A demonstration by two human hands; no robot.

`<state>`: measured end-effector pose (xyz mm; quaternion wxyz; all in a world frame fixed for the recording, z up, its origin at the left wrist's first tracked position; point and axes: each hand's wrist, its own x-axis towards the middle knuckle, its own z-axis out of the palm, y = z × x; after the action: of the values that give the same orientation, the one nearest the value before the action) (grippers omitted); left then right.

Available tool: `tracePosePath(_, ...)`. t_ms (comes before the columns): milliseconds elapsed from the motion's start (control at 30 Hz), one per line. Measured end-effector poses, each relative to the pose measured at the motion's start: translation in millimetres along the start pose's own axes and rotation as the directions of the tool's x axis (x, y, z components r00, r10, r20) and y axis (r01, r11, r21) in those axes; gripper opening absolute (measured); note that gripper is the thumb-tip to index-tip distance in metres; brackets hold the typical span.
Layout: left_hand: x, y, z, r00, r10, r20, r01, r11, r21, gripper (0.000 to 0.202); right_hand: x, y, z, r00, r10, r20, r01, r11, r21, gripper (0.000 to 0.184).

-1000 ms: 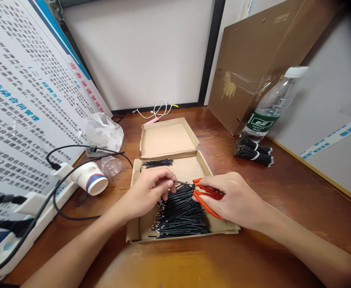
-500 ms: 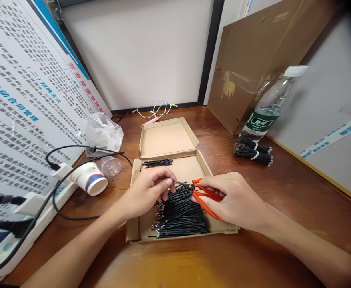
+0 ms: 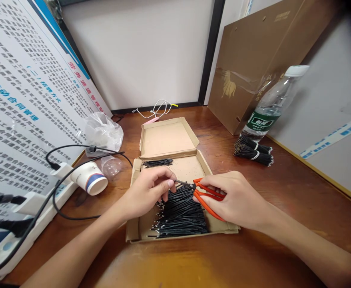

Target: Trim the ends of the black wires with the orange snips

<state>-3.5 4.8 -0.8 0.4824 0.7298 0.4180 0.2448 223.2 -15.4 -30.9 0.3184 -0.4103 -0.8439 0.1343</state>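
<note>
My right hand [image 3: 232, 196] is closed around the orange handles of a pair of scissors [image 3: 209, 193]. Their dark blades point left and reach the fingertips of my left hand [image 3: 151, 189]. Thumb and forefinger of that hand are pinched together at the blade tips; whatever small thing they hold is hidden. Below both hands, a heap of short black wires [image 3: 181, 216] with pale ends lies in an open cardboard box [image 3: 223, 227]. A smaller row of black wires [image 3: 157, 163] rests in the box's far left corner.
Tied wire bundles [image 3: 253, 153] lie right, by a water bottle [image 3: 261, 120] and a brown carton [image 3: 244, 72]. On the left are a tipped paper cup [image 3: 90, 179], a plastic bag [image 3: 103, 134] and a power strip [image 3: 37, 224] with black cables. Behind the box sits a white cable [image 3: 160, 108].
My right hand and the scissors have shifted very slightly to the right. My left hand holds its place at the blade tips.
</note>
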Motion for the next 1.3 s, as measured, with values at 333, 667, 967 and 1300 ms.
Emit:
tracePosePath(333,-0.6,-0.2,0.5,1.0,0.016,-0.009,-0.016,1.0,-0.001,0.011,-0.3,3.1,2.0,0.998,-0.007,-0.056,0.006,1.0,-0.01,0.017)
tracePosePath(667,-2.0,0.8,-0.1,1.0,0.002,-0.024,-0.002,1.0,0.0,0.008,0.5,-2.1,-1.6,1.0,0.013,-0.014,-0.013,1.0,0.012,0.016)
tracePosePath(967,-0.7,-0.2,0.5,0.999,-0.01,-0.033,0.01,1.0,-0.013,0.007,0.7,2.0,2.2,0.999,-0.036,-0.033,0.035,0.999,-0.016,0.023)
tracePosePath(1300,-1.9,1.2,0.6,0.999,-0.023,-0.043,0.022,1.0,-0.013,0.008,-0.2,-2.3,-1.5,0.999,0.047,0.024,-0.049,0.998,0.051,0.017)
